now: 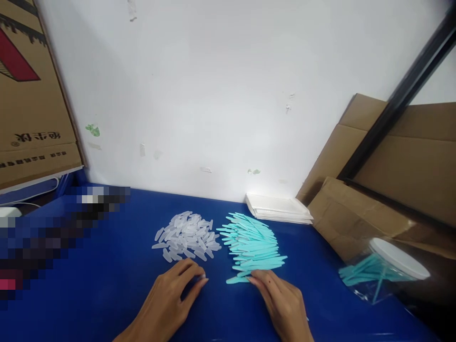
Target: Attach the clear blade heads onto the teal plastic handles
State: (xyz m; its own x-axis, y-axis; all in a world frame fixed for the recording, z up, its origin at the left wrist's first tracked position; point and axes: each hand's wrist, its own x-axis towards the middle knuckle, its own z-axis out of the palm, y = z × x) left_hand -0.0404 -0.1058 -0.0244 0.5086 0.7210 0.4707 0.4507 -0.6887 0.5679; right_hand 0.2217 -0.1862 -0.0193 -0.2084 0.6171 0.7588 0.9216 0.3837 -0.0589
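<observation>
My left hand (174, 294) is closed in a pinch just in front of a pile of small translucent white plastic caps (188, 235). A whitish speck shows at its fingertips, too small to name. To the right lies a heap of slim teal plastic sticks (252, 242), most pointing sideways. My right hand (281, 299) pinches one teal stick (235, 280) at the heap's near edge. The left end of that stick sticks out past the fingers; its right end is hidden under the hand.
A blue table (107, 266) runs up to a white wall. White flat packs (278, 208) are stacked at the back. On the right, a clear jar with a white lid (399, 259) holds teal sticks, beside brown cardboard (359, 213). A large carton (35, 104) stands at left.
</observation>
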